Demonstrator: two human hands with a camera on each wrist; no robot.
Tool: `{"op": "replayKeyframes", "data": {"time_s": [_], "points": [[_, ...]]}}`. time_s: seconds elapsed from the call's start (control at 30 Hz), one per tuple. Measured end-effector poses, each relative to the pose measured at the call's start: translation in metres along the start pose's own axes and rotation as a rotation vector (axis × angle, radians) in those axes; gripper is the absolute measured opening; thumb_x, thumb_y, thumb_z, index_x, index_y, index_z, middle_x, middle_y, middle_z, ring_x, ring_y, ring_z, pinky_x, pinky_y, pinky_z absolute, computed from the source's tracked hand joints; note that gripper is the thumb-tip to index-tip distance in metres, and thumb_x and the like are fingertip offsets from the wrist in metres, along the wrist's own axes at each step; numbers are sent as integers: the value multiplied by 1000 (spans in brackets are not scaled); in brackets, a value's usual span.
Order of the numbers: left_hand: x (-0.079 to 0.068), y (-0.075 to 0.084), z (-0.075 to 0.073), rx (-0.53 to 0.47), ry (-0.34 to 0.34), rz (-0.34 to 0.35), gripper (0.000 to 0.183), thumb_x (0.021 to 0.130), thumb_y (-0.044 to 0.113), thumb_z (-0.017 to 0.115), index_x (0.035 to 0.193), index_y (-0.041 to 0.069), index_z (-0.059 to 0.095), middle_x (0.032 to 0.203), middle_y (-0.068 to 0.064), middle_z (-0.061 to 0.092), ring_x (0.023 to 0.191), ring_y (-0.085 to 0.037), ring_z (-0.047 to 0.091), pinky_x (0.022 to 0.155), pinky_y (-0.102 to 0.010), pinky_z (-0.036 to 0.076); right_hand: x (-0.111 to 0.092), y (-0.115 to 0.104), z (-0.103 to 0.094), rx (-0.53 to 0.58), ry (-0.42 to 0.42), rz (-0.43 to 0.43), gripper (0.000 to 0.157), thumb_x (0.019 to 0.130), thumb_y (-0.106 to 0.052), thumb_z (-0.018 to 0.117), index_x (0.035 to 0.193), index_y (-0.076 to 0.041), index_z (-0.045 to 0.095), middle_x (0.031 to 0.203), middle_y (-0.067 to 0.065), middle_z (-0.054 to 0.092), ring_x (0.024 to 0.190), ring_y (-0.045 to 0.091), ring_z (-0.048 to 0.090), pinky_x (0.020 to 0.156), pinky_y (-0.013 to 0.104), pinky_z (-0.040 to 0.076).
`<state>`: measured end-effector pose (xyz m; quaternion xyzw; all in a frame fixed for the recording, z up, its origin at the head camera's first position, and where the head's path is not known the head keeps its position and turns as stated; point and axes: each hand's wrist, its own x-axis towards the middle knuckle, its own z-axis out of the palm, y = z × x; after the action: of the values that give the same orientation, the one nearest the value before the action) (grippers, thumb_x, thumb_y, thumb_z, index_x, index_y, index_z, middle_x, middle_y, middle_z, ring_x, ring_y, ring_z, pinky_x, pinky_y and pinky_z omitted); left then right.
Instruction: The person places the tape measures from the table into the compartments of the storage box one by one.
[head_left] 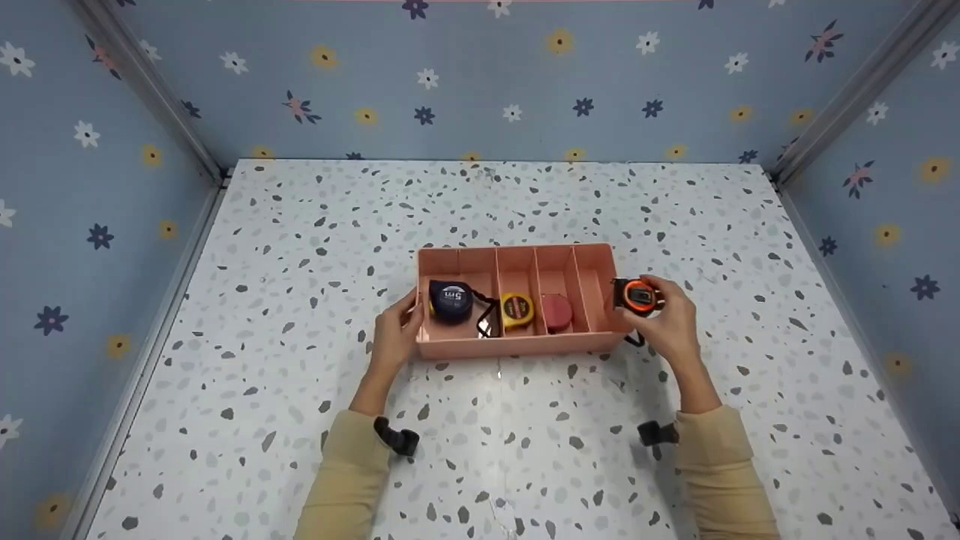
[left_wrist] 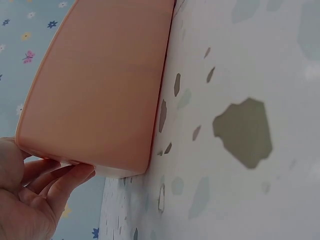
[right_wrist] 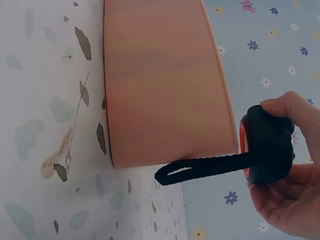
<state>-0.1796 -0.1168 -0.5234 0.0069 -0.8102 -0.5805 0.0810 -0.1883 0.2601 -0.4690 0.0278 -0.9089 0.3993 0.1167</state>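
A pink divided box (head_left: pixel 517 347) stands on the speckled table. My left hand (head_left: pixel 395 330) grips its left end wall, fingertips against the outside just below the rim. My right hand (head_left: pixel 671 319) pinches a black and orange tape measure (head_left: pixel 640 297) between thumb and fingers at the box's right rim. Its black wrist strap (right_wrist: pixel 205 167) hangs down outside the box. Inside lie a dark blue tape measure (head_left: pixel 451 302) in the wide left compartment, a yellow tape measure (head_left: pixel 517 310) beside it, and a small round pink object (head_left: pixel 557 311) in the following compartment.
The rightmost compartment (head_left: pixel 596 281) of the box is beside the right hand. White terrazzo-patterned table (head_left: pixel 315 247) surrounds the box. Blue flowered panels (head_left: pixel 480 82) enclose the back and both sides. Black wrist straps (head_left: pixel 397 437) sit at the sleeves.
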Motion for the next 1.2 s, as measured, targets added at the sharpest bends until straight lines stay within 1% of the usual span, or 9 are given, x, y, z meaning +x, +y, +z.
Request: {"op": "replayKeyframes", "data": {"time_s": [0.2, 0.37, 0.6, 0.87, 1.2], "points": [[0, 0, -1, -7, -4, 13, 36, 90, 6, 48, 125, -6, 46, 119, -22, 52, 107, -28, 52, 88, -32, 46, 6, -3, 6, 7, -19, 34, 59, 68, -12, 74, 119, 3, 50, 111, 19, 52, 94, 28, 50, 75, 40, 48], [0, 1, -1, -2, -6, 6, 36, 90, 6, 48, 125, -6, 46, 119, -22, 52, 108, -28, 52, 88, -32, 46, 11, -3, 11, 8, -14, 24, 59, 67, -13, 75, 118, 2, 51, 110, 18, 54, 92, 27, 50, 73, 37, 48], [0, 1, 0, 12, -3, -4, 36, 90, 6, 48, 125, -5, 46, 119, -21, 52, 107, -29, 52, 88, -31, 46, 15, -6, 17, 28, -35, 26, 59, 68, -14, 75, 119, 2, 50, 109, 18, 53, 92, 27, 49, 73, 37, 47], [1, 0, 1, 18, -4, 4, 36, 90, 7, 48, 124, -6, 47, 119, -21, 52, 107, -28, 52, 88, -32, 46, 21, -6, 23, 5, -54, -9, 60, 67, -16, 76, 118, 2, 50, 110, 18, 53, 96, 27, 51, 77, 38, 48], [1, 0, 1, 16, -14, -13, 37, 91, 8, 48, 125, -6, 46, 120, -22, 51, 109, -28, 51, 89, -32, 45, 28, -4, 29, 18, -69, -58, 60, 66, -15, 77, 117, 4, 51, 106, 18, 54, 91, 26, 51, 73, 35, 48]]}}
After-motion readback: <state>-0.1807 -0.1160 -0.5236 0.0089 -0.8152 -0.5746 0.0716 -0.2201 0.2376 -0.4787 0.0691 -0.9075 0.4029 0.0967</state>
